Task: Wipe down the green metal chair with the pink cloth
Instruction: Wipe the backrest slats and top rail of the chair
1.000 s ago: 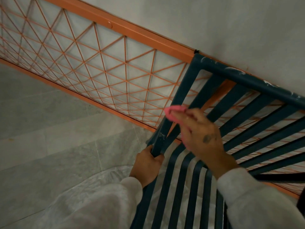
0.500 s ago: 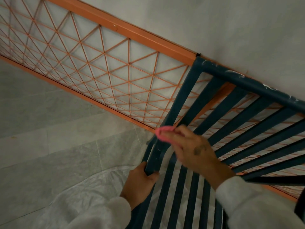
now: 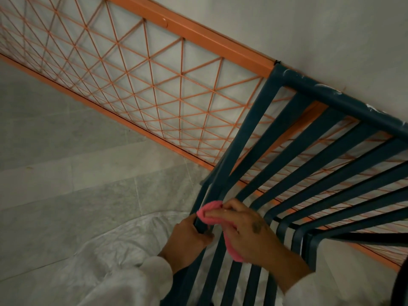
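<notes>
The dark green metal chair (image 3: 313, 138) fills the right half of the view, its slatted back rising to a top rail and its slats bending into the seat near my hands. My left hand (image 3: 187, 239) grips the chair's left side bar at the bend. My right hand (image 3: 247, 233) holds the pink cloth (image 3: 209, 214) pressed against the leftmost slats just above my left hand. Part of the cloth pokes out below my right palm.
An orange metal frame with diamond wire mesh (image 3: 136, 89) leans along the grey wall (image 3: 309, 29) behind the chair. Grey marble floor tiles (image 3: 55, 173) lie to the left. A crumpled clear plastic sheet (image 3: 106, 257) covers the floor under the chair.
My right hand has slid the pink cloth down the leftmost slats from mid-back to the bend, ending next to my left hand. My left hand keeps its grip on the side bar.
</notes>
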`<control>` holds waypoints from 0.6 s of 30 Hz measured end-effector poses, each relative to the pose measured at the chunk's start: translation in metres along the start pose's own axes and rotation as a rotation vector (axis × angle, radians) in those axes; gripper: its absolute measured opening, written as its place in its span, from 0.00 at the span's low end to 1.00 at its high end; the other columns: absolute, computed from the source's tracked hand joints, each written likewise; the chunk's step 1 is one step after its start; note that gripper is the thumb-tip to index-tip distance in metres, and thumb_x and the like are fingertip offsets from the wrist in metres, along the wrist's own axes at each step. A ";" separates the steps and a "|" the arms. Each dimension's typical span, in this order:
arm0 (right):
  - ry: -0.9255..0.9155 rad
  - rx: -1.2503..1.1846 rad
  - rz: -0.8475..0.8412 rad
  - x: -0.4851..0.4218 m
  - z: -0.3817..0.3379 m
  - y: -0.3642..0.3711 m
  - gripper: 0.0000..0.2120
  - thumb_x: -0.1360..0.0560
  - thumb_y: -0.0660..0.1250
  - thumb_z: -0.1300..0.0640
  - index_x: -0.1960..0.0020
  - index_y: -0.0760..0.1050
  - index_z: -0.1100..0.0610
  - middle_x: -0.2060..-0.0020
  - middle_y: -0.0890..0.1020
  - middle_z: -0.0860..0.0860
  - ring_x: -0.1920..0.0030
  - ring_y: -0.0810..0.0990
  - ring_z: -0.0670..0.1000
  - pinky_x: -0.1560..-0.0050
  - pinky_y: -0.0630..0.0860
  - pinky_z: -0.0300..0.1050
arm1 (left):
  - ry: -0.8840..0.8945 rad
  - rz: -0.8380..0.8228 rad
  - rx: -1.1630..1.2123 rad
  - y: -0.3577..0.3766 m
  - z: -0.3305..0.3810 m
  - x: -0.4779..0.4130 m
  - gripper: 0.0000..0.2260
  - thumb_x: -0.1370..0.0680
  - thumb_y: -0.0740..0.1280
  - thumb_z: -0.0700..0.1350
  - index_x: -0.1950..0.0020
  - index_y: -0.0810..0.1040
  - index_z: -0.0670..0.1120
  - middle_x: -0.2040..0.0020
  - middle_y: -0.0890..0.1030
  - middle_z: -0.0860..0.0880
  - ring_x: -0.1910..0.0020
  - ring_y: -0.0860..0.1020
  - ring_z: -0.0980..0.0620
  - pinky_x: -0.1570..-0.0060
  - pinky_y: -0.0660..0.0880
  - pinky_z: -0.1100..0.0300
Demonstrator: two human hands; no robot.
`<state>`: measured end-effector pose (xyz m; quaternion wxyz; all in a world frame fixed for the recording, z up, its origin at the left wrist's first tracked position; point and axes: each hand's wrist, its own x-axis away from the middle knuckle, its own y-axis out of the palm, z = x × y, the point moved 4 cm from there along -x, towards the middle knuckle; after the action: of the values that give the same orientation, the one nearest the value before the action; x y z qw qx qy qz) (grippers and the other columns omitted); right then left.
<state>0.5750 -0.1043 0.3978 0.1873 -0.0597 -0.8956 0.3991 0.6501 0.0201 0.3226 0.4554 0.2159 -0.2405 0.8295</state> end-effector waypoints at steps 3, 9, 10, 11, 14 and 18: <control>0.115 -0.091 -0.196 -0.010 -0.001 -0.029 0.16 0.19 0.62 0.57 0.44 0.79 0.36 0.54 0.75 0.39 0.54 0.78 0.43 0.46 0.79 0.43 | -0.002 -0.005 0.006 0.000 0.002 0.001 0.09 0.29 0.73 0.41 0.52 0.78 0.49 0.61 0.82 0.51 0.65 0.80 0.61 0.63 0.78 0.67; 0.065 -0.061 0.287 -0.037 -0.016 -0.068 0.18 0.19 0.61 0.57 0.35 0.74 0.38 0.46 0.74 0.41 0.46 0.75 0.41 0.44 0.74 0.35 | 0.016 -0.016 0.020 -0.001 0.006 0.002 0.08 0.28 0.73 0.41 0.56 0.75 0.49 0.68 0.76 0.54 0.72 0.76 0.67 0.70 0.70 0.74; 0.047 -0.009 0.287 -0.037 -0.020 -0.060 0.18 0.20 0.62 0.57 0.35 0.75 0.38 0.45 0.72 0.42 0.47 0.73 0.41 0.47 0.74 0.31 | 0.019 -0.011 0.015 -0.001 0.005 0.002 0.08 0.28 0.73 0.41 0.56 0.75 0.49 0.68 0.76 0.54 0.73 0.75 0.66 0.70 0.70 0.74; 0.037 0.037 0.274 -0.034 -0.020 -0.049 0.19 0.20 0.63 0.57 0.35 0.75 0.39 0.44 0.71 0.44 0.48 0.73 0.42 0.50 0.75 0.30 | 0.018 -0.002 0.012 -0.001 0.004 0.002 0.07 0.28 0.73 0.41 0.57 0.76 0.48 0.68 0.76 0.54 0.73 0.75 0.66 0.70 0.70 0.74; 0.015 0.070 0.156 -0.011 -0.014 -0.009 0.20 0.21 0.64 0.58 0.33 0.74 0.40 0.40 0.72 0.44 0.47 0.76 0.43 0.47 0.79 0.35 | 0.017 0.007 -0.002 0.000 0.003 0.001 0.07 0.29 0.73 0.42 0.56 0.76 0.48 0.67 0.77 0.55 0.73 0.75 0.64 0.70 0.70 0.73; 0.031 -0.058 -0.110 0.017 -0.005 0.009 0.22 0.20 0.62 0.61 0.37 0.76 0.36 0.51 0.73 0.38 0.51 0.74 0.38 0.49 0.69 0.31 | 0.083 -0.064 0.031 0.001 0.002 -0.001 0.11 0.28 0.74 0.45 0.49 0.76 0.50 0.58 0.81 0.57 0.60 0.80 0.65 0.55 0.77 0.70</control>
<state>0.5611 -0.0904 0.3989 0.2211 -0.0222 -0.9056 0.3613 0.6497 0.0180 0.3233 0.4879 0.1959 -0.2016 0.8264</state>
